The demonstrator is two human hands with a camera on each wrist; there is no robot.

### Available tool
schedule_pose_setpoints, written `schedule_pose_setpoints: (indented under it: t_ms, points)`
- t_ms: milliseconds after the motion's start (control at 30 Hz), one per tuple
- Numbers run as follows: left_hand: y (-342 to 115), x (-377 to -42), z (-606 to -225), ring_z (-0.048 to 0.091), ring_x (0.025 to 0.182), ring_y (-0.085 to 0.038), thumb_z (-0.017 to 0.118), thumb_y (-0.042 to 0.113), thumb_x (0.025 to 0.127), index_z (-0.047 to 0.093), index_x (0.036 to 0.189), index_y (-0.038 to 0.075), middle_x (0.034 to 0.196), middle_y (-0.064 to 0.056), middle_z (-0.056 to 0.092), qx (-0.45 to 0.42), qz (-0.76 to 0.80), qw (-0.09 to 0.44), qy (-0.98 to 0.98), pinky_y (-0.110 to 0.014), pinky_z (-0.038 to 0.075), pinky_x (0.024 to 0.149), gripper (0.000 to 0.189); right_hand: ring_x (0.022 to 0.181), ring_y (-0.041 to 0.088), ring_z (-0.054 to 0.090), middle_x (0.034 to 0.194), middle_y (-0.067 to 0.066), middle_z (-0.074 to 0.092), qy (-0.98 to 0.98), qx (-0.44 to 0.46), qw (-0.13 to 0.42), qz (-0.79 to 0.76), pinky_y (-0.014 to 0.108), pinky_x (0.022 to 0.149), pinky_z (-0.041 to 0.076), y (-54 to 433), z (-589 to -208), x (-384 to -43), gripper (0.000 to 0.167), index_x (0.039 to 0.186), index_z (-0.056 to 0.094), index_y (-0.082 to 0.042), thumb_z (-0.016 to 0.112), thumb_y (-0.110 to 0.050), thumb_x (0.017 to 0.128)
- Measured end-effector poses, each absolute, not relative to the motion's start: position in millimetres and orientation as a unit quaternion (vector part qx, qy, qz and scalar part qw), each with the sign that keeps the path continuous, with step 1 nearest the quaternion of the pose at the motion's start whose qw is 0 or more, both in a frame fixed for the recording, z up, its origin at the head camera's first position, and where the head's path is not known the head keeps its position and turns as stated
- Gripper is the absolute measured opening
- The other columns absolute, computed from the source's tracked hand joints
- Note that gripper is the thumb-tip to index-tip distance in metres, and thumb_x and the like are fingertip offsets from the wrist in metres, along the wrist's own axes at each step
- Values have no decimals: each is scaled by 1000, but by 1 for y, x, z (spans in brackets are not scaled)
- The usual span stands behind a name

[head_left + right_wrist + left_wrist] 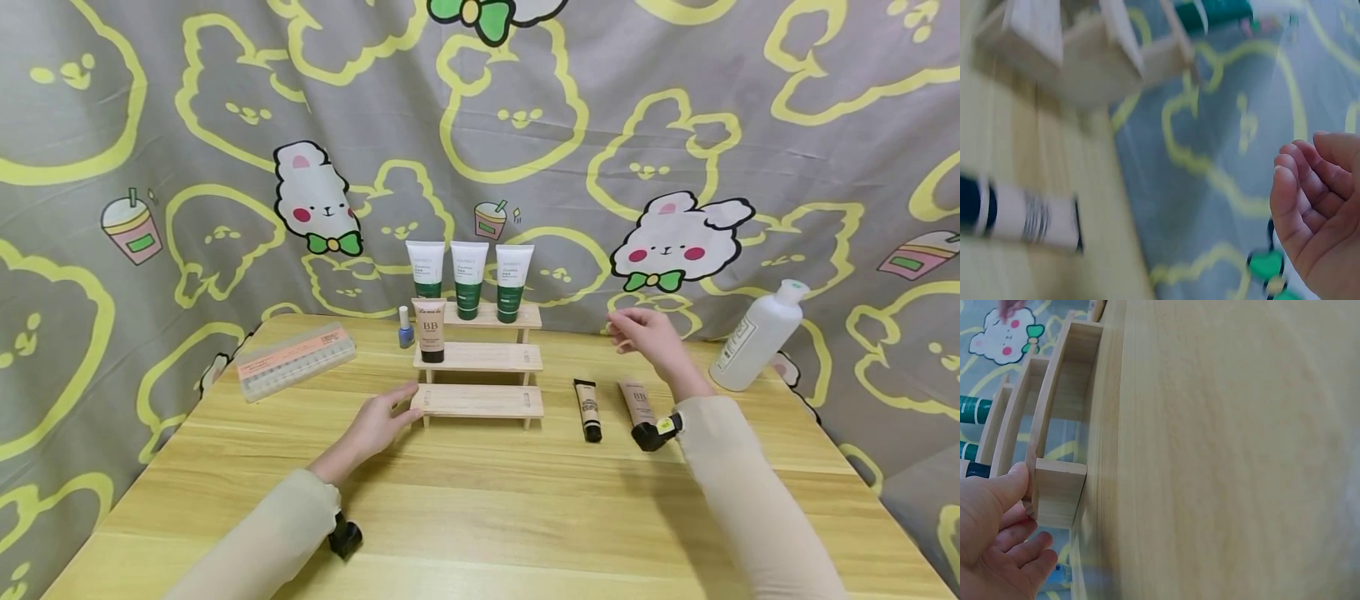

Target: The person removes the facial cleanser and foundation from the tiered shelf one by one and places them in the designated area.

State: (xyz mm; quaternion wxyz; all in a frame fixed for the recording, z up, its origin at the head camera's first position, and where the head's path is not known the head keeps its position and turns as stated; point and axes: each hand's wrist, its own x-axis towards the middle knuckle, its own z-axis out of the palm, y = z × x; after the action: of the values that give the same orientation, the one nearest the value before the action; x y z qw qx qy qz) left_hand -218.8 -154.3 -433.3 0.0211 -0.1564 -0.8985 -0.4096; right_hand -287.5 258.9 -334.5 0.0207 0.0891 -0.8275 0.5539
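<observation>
A three-step wooden display stand [480, 402] stands on the table. My left hand [378, 423] pinches the left end of its lowest step, thumb on one side and fingers curled at the other, as the left wrist view shows on the stand [1038, 425]. Three white-and-green tubes [468, 282] stand upright on the top step. On the left end of the middle step stands a beige BB cream tube [431, 329]. My right hand [647, 337] hangs in the air to the right of the stand, fingers loosely curled around nothing, as in the right wrist view.
A black-capped beige tube [588, 410] and another BB tube [637, 402] lie right of the stand. A white pump bottle [757, 337] is at the far right. Blue nail polish [406, 329] and a clear flat case [296, 362] are on the left. A patterned curtain [525, 125] hangs behind.
</observation>
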Motion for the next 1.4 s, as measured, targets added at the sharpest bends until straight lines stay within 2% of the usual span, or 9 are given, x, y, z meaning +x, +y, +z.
schedule_pose_setpoints:
  t_ms: [167,400,567,833,1100,1400]
  points:
    - [-154,-218,-433,37,126,-33,62,18,89,44,132,-6,136,-20,41,-156,-412,22,-897,-45,32,102,52,74,15,60,82,3,62,-811,134,20,569,31,67,55,219,-312,-279,37,109,58,10,56,-24,94]
    - [-155,-217,-432,37,125,-33,62,16,89,45,131,-7,136,-20,42,-158,-414,22,-896,-44,33,101,51,83,31,59,96,23,60,-806,184,12,563,34,67,55,167,-302,-279,33,109,61,6,57,-24,93]
    - [-154,-216,-431,37,125,-34,62,15,89,45,131,-7,136,-20,41,-154,-415,20,-896,-45,33,101,50,82,29,59,99,27,59,-797,203,-2,568,35,66,55,132,-301,-280,31,111,60,7,56,-18,94]
    - [-154,-215,-430,38,124,-34,62,15,89,45,131,-8,135,-21,42,-156,-415,26,-896,-45,35,100,50,87,33,57,97,18,61,-787,235,5,571,38,67,55,86,-312,-288,29,111,60,5,60,-16,91]
    - [-154,-215,-429,38,124,-35,61,15,90,45,131,-7,136,-22,41,-152,-412,21,-898,-45,34,100,50,92,19,58,103,6,63,-781,223,3,584,38,71,54,58,-319,-295,30,113,61,-1,61,-21,91]
    - [-155,-217,-431,37,125,-34,61,16,90,44,132,-7,137,-21,41,-154,-410,15,-899,-45,34,101,51,93,20,58,104,9,63,-764,217,-12,608,45,77,52,43,-321,-298,29,112,62,-3,63,-21,89]
